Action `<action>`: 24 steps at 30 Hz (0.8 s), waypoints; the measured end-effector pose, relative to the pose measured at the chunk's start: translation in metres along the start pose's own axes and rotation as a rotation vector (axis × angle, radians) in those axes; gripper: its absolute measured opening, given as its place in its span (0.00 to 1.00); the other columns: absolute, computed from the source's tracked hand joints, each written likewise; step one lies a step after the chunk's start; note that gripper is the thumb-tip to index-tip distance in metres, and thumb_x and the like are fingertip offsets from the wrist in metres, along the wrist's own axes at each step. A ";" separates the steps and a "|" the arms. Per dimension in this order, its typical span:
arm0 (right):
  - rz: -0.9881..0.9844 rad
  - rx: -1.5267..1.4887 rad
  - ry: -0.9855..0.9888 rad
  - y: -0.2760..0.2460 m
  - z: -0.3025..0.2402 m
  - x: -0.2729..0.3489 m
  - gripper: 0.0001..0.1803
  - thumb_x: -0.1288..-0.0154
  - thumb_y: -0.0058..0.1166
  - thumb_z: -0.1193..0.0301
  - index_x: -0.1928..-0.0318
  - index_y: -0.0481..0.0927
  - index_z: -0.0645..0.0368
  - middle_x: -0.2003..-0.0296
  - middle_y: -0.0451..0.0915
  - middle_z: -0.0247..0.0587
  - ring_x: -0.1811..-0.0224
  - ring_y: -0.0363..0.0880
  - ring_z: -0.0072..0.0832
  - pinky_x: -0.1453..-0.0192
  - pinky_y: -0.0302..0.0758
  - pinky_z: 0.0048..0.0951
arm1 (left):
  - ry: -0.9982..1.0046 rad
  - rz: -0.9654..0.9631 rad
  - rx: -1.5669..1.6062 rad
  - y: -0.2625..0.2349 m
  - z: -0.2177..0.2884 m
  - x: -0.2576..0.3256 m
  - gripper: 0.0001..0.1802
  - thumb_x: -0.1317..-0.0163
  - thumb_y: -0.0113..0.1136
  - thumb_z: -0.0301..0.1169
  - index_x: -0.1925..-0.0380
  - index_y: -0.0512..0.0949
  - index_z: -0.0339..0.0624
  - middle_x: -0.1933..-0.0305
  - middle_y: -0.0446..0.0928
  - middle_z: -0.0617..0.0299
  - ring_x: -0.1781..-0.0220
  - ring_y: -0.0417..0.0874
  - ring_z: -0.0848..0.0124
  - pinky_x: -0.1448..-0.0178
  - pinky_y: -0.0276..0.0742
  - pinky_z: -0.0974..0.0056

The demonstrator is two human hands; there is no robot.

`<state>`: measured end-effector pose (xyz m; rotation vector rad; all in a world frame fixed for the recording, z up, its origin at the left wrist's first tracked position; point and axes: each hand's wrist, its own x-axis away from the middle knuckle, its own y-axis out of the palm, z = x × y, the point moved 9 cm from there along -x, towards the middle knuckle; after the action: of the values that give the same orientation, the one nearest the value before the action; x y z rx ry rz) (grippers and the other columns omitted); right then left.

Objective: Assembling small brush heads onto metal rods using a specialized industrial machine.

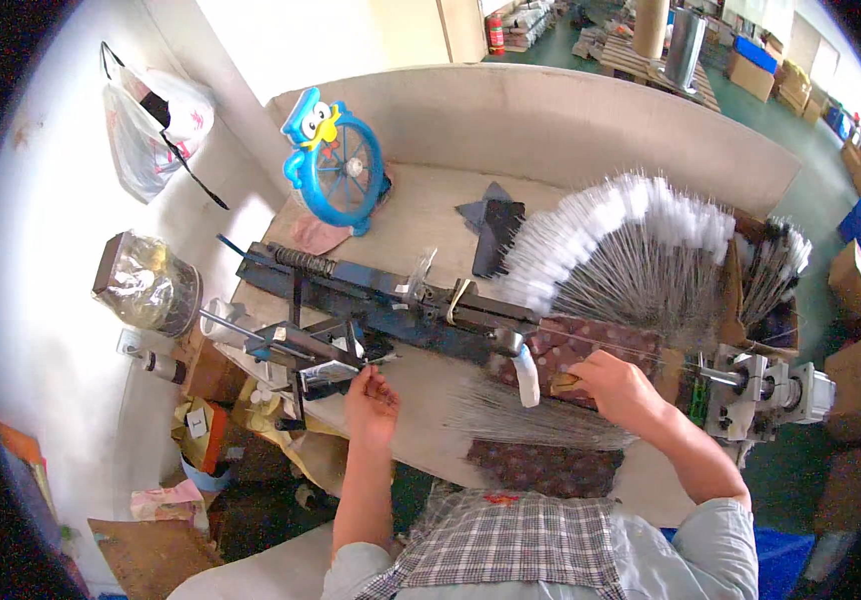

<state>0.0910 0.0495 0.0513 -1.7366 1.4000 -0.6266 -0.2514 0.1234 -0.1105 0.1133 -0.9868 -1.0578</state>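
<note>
While the left hand (pixel 373 405) was at the near end of a metal rod (pixel 326 354), its fingers were curled close together; whether they pinched the rod's tip, I could not tell. Its forearm reached in across the front edge of the table (pixel 421 385), and a stretch of tabletop separated it from a loose spread of thin wires (pixel 541 415).

The right hand (pixel 616 385) had its fingers bent around a small tan piece (pixel 566 383), thumb and forefinger pinching it above the brown patterned cloth (pixel 591 340). It had a narrow pocket to move in: the white handle (pixel 527 375) stood just to its left, the motor (pixel 776 390) well apart to its right, and the wires ran just below.

Behind it, a fan of white-tipped brushes (pixel 641 250) filled the room toward the upright board (pixel 551 110) along the far edge. Farther left, tabletop showed between the long black machine (pixel 381 300) and that board, with a blue toy wheel (pixel 336 165) at one side.
</note>
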 end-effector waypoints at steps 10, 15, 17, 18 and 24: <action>0.326 -0.226 0.118 -0.072 0.033 0.009 0.08 0.47 0.58 0.69 0.66 0.81 0.58 0.69 0.80 0.42 0.65 0.78 0.39 0.60 0.75 0.35 | -0.019 -0.598 -0.495 0.183 -0.138 0.135 0.06 0.38 0.53 0.28 0.65 0.76 0.37 0.73 0.76 0.62 0.72 0.75 0.74 0.68 0.71 0.70; 0.416 -0.068 0.068 -0.088 0.036 0.026 0.10 0.47 0.58 0.70 0.64 0.81 0.61 0.70 0.80 0.43 0.65 0.78 0.41 0.60 0.75 0.34 | 0.048 -0.736 -0.496 0.218 -0.173 0.133 0.08 0.36 0.55 0.32 0.64 0.77 0.38 0.69 0.78 0.60 0.73 0.75 0.77 0.68 0.71 0.72; 0.334 -0.305 0.101 -0.079 0.048 0.028 0.10 0.47 0.58 0.70 0.64 0.81 0.60 0.70 0.80 0.44 0.65 0.78 0.40 0.59 0.75 0.34 | 0.068 -0.741 -0.526 0.218 -0.179 0.131 0.08 0.36 0.55 0.32 0.64 0.77 0.38 0.69 0.78 0.61 0.73 0.75 0.78 0.68 0.71 0.73; 0.332 -0.312 0.101 -0.082 0.047 0.030 0.10 0.47 0.58 0.70 0.64 0.81 0.60 0.70 0.80 0.44 0.65 0.78 0.40 0.59 0.75 0.34 | 0.089 -0.757 -0.559 0.220 -0.181 0.131 0.08 0.37 0.55 0.32 0.65 0.77 0.38 0.68 0.78 0.61 0.73 0.75 0.78 0.69 0.71 0.72; 0.234 -0.173 0.005 -0.081 0.038 0.031 0.08 0.47 0.58 0.68 0.66 0.81 0.55 0.72 0.79 0.38 0.65 0.77 0.37 0.59 0.74 0.36 | 0.174 -0.599 -0.503 0.216 -0.167 0.125 0.08 0.38 0.56 0.32 0.67 0.77 0.38 0.69 0.78 0.63 0.75 0.73 0.79 0.71 0.70 0.72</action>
<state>0.1745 0.0361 0.0939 -1.6690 1.6723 -0.3913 0.0318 0.0804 -0.0194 0.0867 -0.5071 -1.7852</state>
